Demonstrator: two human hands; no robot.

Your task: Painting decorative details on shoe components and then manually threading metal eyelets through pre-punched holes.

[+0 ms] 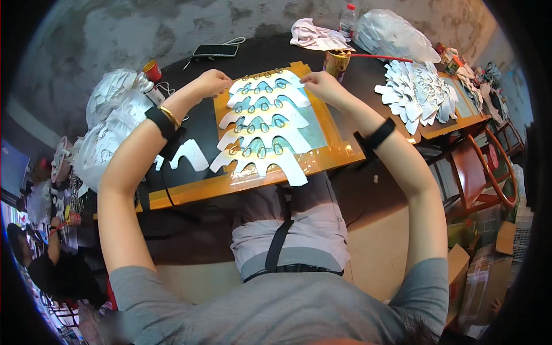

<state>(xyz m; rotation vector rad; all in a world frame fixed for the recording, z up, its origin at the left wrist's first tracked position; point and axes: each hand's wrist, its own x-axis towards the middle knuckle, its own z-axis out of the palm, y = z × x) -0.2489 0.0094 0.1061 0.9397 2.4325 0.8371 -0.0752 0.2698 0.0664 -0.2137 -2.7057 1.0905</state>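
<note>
White arched cut pieces (293, 167): 5 overlapping rows, scalloped edges toward the wearer, each row carrying a line of small dark oval rings (261, 152). Location: on a board (339, 154) with orange-taped border and teal panel (315, 137), near the middle of the tabletop (273, 50).

Hands, 2, bare. Left hand (213, 84): fingers bent together at the left end of the farthest row. Right hand (323, 86): thumb and forefinger drawn close at that row's right end. Whether either pinches the piece or merely touches it, cannot tell.

Step in hand, as judged: adjusting the farthest row by its 2 ends. The next move would call for both ends kept level and a light touch, with the rings of the adjoining row left undisturbed.

Right of the board: 1 open tin (337, 64), 1 red stick (382, 58) across its top; farther right, 1 heap of similar white pieces with rings (422, 96).

Left: loose white pieces (192, 155) near the left forearm; 1 bulging plastic bag (109, 100); 1 red-and-yellow cup (152, 70).

Far side: 1 phone (215, 50); 1 pink cloth (316, 35); 1 red-capped bottle (348, 24); 1 clear plastic sack (394, 35).
</note>
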